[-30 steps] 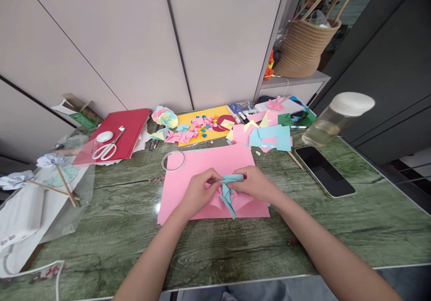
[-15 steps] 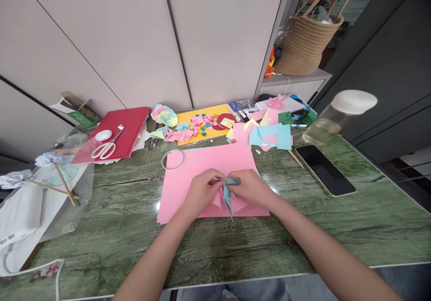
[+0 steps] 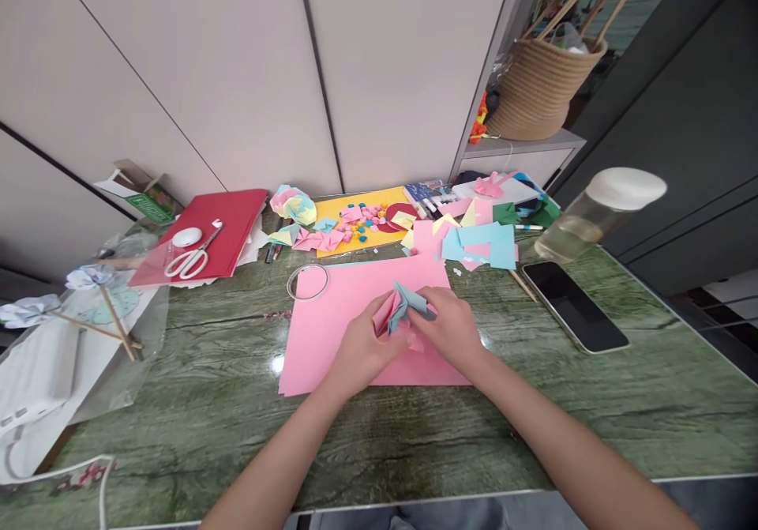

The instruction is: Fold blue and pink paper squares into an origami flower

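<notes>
Two grips, both narrow: L hand (image 3: 362, 348) & R hand (image 3: 453, 323) hold pink-&-blue origami piece (image 3: 400, 306), prob. just above pink paper sheets (image 3: 332, 317); steady w/ L, press lightly so it won't crush.

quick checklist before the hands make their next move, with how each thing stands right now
1. Both hands on the folded pink-and-blue paper: ok, left hand and right hand both hold it.
2. Every fold pressed flat: cannot tell, fingers cover part of it.
3. Pink sheets free of other items: not ok, the thin ring overlaps their far left corner.
4. Scissors away from the hands: ok, they lie on the red folder.
5. Phone away from the forearms: ok, it lies off to the right.
</notes>
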{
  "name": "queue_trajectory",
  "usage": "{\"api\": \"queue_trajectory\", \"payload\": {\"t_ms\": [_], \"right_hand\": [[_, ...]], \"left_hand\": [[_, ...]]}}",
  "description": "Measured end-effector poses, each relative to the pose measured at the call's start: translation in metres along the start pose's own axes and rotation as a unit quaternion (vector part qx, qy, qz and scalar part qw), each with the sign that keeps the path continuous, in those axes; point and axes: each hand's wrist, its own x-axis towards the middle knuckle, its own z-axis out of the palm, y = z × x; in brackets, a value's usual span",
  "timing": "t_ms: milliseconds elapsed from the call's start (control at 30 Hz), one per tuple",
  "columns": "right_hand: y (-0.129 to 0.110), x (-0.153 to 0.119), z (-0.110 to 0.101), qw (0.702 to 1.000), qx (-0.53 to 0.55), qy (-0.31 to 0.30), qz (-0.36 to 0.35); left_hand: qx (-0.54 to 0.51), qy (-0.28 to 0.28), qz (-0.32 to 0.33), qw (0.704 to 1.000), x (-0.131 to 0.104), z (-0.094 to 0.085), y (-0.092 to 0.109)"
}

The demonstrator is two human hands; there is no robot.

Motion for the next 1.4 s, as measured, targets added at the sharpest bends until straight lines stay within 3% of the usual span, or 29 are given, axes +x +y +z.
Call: {"api": "queue_trajectory", "payload": {"t_ms": [167, 467, 967, 1167, 1400], "right_hand": [[-0.002, -0.001, -0.002, 1.0, 0.009, -0.013, -0.014], [0.003, -0.003, 0.004, 0.998, -0.025, 0.016, -0.059], [-0.003, -0.005, 0.001, 0.997, 0.057, 0.032, -0.041], [-0.006, -0.005, 0.001, 0.995, 0.075, 0.044, -0.041], [-0.011, -0.012, -0.005, 0.99, 0.127, 0.063, -0.022]], "left_hand": [[0.1, 0.055, 0.05, 0.992, -0.001, 0.005, -0.007], [0.137, 0.056, 0.049, 0.988, -0.003, 0.012, -0.008], [0.044, 0.099, 0.064, 0.992, -0.006, 0.025, -0.016], [0.036, 0.098, 0.067, 0.992, -0.002, 0.021, -0.017], [-0.009, 0.176, 0.131, 0.976, -0.004, 0.018, -0.021]]}}
